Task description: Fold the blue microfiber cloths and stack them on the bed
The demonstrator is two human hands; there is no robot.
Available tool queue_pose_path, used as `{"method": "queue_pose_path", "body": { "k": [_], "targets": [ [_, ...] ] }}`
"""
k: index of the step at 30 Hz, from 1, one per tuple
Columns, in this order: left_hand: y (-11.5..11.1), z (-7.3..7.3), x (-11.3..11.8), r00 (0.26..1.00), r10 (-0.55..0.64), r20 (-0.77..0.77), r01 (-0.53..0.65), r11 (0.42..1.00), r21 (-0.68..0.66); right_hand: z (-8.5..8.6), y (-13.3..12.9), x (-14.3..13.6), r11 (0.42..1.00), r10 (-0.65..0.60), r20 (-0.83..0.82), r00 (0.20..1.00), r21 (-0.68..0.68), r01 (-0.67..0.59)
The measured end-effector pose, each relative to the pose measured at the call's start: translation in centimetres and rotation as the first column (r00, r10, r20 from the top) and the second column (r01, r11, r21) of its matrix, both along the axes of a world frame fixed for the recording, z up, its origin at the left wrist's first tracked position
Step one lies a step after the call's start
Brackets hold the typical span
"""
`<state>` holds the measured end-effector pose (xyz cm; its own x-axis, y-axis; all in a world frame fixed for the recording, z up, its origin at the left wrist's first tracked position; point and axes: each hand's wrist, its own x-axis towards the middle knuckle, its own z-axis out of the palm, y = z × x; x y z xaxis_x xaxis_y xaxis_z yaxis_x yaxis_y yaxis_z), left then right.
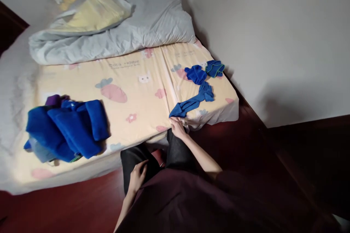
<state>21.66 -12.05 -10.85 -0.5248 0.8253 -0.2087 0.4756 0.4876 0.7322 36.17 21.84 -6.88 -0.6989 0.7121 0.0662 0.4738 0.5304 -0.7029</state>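
Observation:
My right hand [178,128] is at the bed's front edge, its fingers closed on the near tip of a long, twisted blue cloth [188,106]. That cloth lies on the patterned sheet and ends in a bunched part farther back. My left hand [138,176] rests on my dark-trousered thigh, fingers apart, holding nothing. Behind the long cloth lie a crumpled bright blue cloth [196,74] and a folded blue cloth with green edging [214,68]. A large pile of blue cloths [73,127], with a purple piece [53,100] at its back, sits on the left of the bed.
The bed's yellow sheet [142,98] shows carrots and rabbits. A grey-white quilt [153,18] and a pale yellow pillow [101,9] are at the back. A white wall [273,43] stands right of the bed, above a dark red floor [218,142].

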Motion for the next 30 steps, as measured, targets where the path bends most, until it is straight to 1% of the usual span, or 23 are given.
{"method": "queue_pose_path", "body": {
  "k": [2, 4, 5, 7, 10, 12, 14, 16, 18, 20, 21, 23, 25, 27, 29, 30],
  "targets": [
    [0.7, 1.2, 0.4, 0.993, 0.064, 0.103, -0.066, 0.998, 0.014, 0.3, -4.7, -1.5, 0.995, 0.090, -0.086, 0.992, -0.032, -0.094],
    [1.7, 2.3, 0.5, 0.975, 0.104, 0.197, -0.117, 0.992, 0.056, 0.4, -8.6, -2.8, 0.984, 0.150, -0.158, 0.976, -0.074, -0.163],
    [2.3, 2.7, 0.4, 0.964, 0.118, 0.239, -0.141, 0.986, 0.083, 0.5, -10.1, -3.2, 0.978, 0.163, -0.186, 0.969, -0.101, -0.184],
    [4.0, 3.2, 0.1, 0.948, 0.128, 0.292, -0.176, 0.974, 0.142, 0.4, -12.4, -3.7, 0.965, 0.167, -0.226, 0.960, -0.163, -0.206],
    [7.3, 3.7, -0.5, 0.954, 0.107, 0.281, -0.176, 0.957, 0.231, 0.4, -14.1, -3.3, 0.941, 0.182, -0.284, 0.941, -0.228, -0.251],
    [9.5, 3.9, -0.5, 0.967, 0.103, 0.232, -0.169, 0.944, 0.284, 0.6, -14.3, -2.6, 0.919, 0.222, -0.325, 0.919, -0.245, -0.308],
    [11.5, 4.2, -0.2, 0.971, 0.127, 0.200, -0.186, 0.932, 0.311, 0.8, -13.9, -1.8, 0.904, 0.246, -0.353, 0.903, -0.252, -0.345],
    [12.9, 4.4, 0.2, 0.962, 0.180, 0.205, -0.238, 0.921, 0.308, 1.1, -12.5, -0.8, 0.915, 0.217, -0.352, 0.911, -0.250, -0.315],
    [13.5, 4.5, 0.6, 0.941, 0.244, 0.235, -0.309, 0.902, 0.303, 1.5, -10.0, 0.2, 0.957, 0.127, -0.321, 0.939, -0.210, -0.201],
    [13.4, 4.5, 0.8, 0.913, 0.291, 0.286, -0.377, 0.870, 0.319, 2.0, -6.3, 1.3, 0.993, 0.019, -0.262, 0.965, -0.109, -0.049],
    [13.2, 4.4, 0.8, 0.898, 0.300, 0.322, -0.404, 0.852, 0.333, 2.2, -4.1, 1.9, 0.999, -0.024, -0.219, 0.976, -0.040, 0.016],
    [12.7, 4.4, 0.7, 0.865, 0.304, 0.399, -0.452, 0.816, 0.360, 2.7, 0.4, 3.0, 0.992, -0.088, -0.083, 0.993, 0.088, 0.095],
    [12.2, 4.5, 0.6, 0.837, 0.316, 0.446, -0.495, 0.785, 0.374, 3.0, 4.5, 4.2, 0.979, -0.130, 0.083, 0.988, 0.169, 0.115],
    [12.0, 4.8, 0.4, 0.818, 0.339, 0.465, -0.531, 0.756, 0.383, 3.1, 7.8, 5.4, 0.973, -0.153, 0.208, 0.966, 0.201, 0.111],
    [11.9, 5.3, 0.2, 0.800, 0.364, 0.478, -0.565, 0.724, 0.395, 3.0, 10.0, 6.7, 0.974, -0.158, 0.248, 0.956, 0.196, 0.110],
    [12.0, 5.5, 0.0, 0.788, 0.380, 0.484, -0.586, 0.703, 0.402, 2.9, 10.9, 7.3, 0.973, -0.174, 0.226, 0.959, 0.188, 0.132]
  ]
}}
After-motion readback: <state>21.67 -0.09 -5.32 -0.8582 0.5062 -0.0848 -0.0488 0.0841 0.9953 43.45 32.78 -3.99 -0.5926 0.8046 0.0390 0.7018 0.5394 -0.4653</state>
